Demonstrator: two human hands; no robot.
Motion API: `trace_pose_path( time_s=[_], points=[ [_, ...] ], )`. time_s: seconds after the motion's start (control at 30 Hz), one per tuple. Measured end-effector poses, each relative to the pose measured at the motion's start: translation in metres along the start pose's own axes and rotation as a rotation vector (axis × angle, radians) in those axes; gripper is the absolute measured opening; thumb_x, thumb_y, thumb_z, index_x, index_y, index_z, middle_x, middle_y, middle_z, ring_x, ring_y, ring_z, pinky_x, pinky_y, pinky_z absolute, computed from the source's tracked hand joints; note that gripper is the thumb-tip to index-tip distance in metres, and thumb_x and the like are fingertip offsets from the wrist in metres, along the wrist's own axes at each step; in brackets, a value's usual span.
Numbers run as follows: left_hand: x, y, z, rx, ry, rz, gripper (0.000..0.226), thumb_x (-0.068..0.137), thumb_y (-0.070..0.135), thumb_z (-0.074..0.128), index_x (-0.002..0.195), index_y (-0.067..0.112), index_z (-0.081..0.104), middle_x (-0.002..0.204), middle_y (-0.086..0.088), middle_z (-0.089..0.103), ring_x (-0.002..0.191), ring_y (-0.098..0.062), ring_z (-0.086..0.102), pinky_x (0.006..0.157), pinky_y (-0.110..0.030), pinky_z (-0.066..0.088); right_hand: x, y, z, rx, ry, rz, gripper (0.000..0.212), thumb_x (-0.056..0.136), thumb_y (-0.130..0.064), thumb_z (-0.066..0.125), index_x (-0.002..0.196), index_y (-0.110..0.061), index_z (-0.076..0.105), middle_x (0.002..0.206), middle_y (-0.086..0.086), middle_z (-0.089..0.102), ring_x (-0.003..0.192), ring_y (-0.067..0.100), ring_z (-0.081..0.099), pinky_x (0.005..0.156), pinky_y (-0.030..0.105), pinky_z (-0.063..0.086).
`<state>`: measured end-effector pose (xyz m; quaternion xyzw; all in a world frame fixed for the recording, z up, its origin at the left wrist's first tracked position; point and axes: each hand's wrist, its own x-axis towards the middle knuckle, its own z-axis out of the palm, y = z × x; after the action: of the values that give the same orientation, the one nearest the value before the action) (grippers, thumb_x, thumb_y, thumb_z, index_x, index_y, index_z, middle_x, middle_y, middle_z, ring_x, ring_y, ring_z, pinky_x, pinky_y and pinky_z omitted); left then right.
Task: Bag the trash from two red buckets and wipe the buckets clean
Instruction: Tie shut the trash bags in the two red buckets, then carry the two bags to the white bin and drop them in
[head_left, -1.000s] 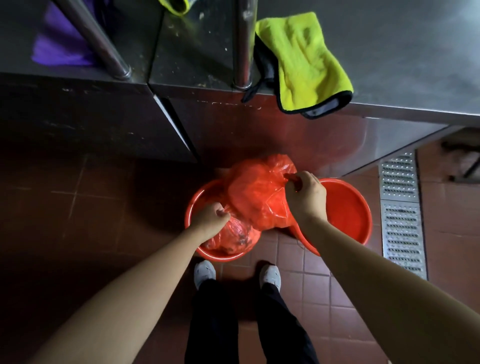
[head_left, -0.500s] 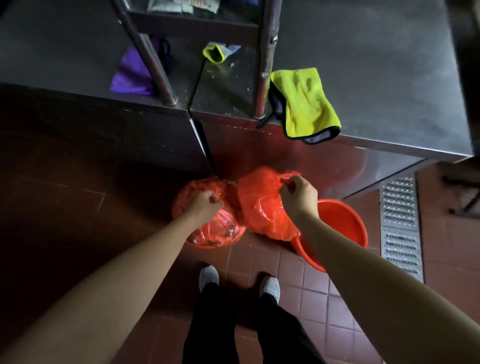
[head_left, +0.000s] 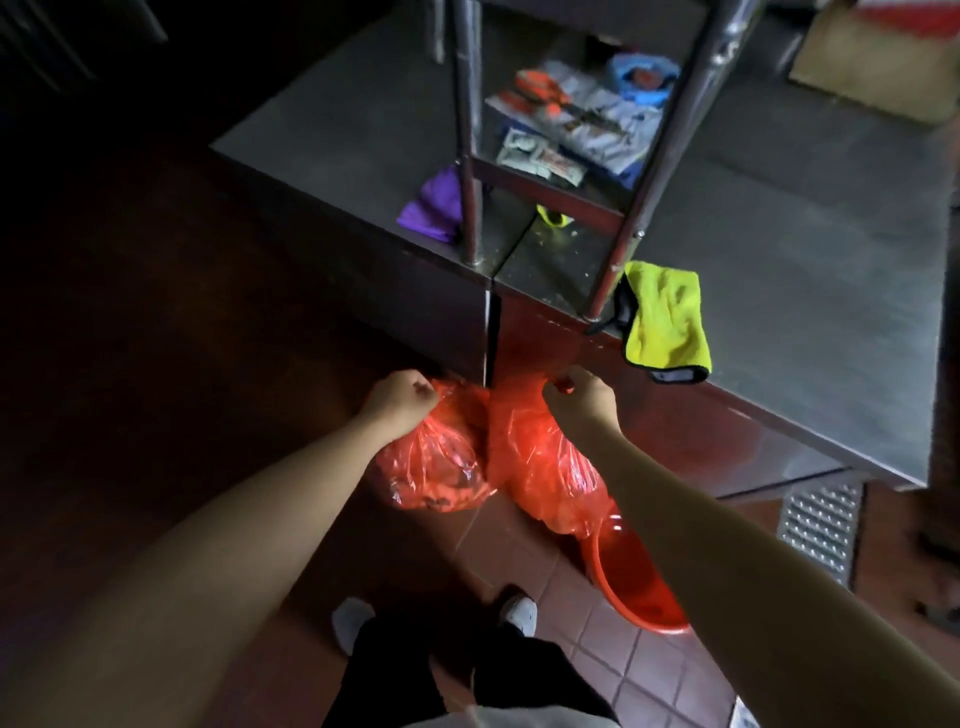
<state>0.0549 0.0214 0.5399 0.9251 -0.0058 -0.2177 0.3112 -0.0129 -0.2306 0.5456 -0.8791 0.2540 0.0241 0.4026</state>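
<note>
My left hand (head_left: 402, 397) grips the gathered top of a red plastic trash bag (head_left: 436, 467) that hangs in the air with dark scraps inside. My right hand (head_left: 579, 397) grips the top of a second red trash bag (head_left: 545, 467), which hangs beside the first, the two touching. One red bucket (head_left: 631, 592) stands on the tiled floor under my right forearm, partly hidden by the arm and the bag. The other bucket is out of sight, behind the bags or my arms.
A steel counter (head_left: 810, 291) stands ahead, with a yellow cloth (head_left: 667, 319) draped at its front edge and a purple cloth (head_left: 434, 205) further back. Steel shelf legs (head_left: 470, 156) rise from it. A floor drain grate (head_left: 821, 525) lies at right. My shoes (head_left: 353, 621) stand below.
Both hands have lifted the two red bags up out of the buckets. The view has tilted up, showing more of the counter and shelf, and the left bucket has dropped out of sight.
</note>
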Motion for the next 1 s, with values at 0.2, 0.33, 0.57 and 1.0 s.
trace_pose_path(
  time_s=[0.2, 0.33, 0.57, 1.0],
  points=[
    [-0.039, -0.053, -0.080, -0.033, 0.125, -0.076, 0.013, 0.084, 0.029, 0.068, 0.092, 0.021, 0.071, 0.092, 0.003, 0.070, 0.087, -0.015, 0.065, 0.077, -0.026, 0.050, -0.017, -0.083, 0.028, -0.122, -0.125, -0.230, 0.007, 0.084, -0.025, 0.066, 0.084, -0.019, 0.070, 0.080, -0.002, 0.067, 0.077, 0.017, 0.060, 0.066, 0.024, 0.036],
    [-0.074, -0.115, -0.139, -0.047, 0.195, -0.090, 0.011, 0.084, 0.025, 0.071, 0.091, 0.017, 0.071, 0.090, 0.002, 0.069, 0.085, -0.012, 0.064, 0.068, -0.019, 0.042, -0.040, -0.141, 0.073, -0.185, -0.159, -0.329, 0.010, 0.084, -0.022, 0.069, 0.085, -0.012, 0.072, 0.085, 0.007, 0.071, 0.082, 0.026, 0.065, 0.071, 0.032, 0.045],
    [-0.149, -0.255, -0.245, -0.075, 0.276, -0.145, 0.006, 0.082, 0.032, 0.070, 0.084, 0.027, 0.068, 0.083, 0.011, 0.067, 0.082, -0.008, 0.065, 0.072, -0.020, 0.044, -0.097, -0.257, 0.187, -0.211, -0.185, -0.456, 0.011, 0.085, -0.017, 0.069, 0.088, -0.007, 0.073, 0.090, 0.014, 0.072, 0.090, 0.034, 0.066, 0.077, 0.036, 0.047],
    [-0.278, -0.501, -0.387, -0.140, 0.575, -0.495, 0.018, 0.090, 0.022, 0.055, 0.087, 0.019, 0.073, 0.092, 0.001, 0.073, 0.089, -0.015, 0.067, 0.074, -0.020, 0.045, -0.236, -0.482, 0.452, -0.290, -0.519, -0.752, 0.011, 0.090, -0.027, 0.061, 0.088, -0.020, 0.070, 0.089, 0.005, 0.071, 0.088, 0.025, 0.066, 0.070, 0.028, 0.043]
  ],
)
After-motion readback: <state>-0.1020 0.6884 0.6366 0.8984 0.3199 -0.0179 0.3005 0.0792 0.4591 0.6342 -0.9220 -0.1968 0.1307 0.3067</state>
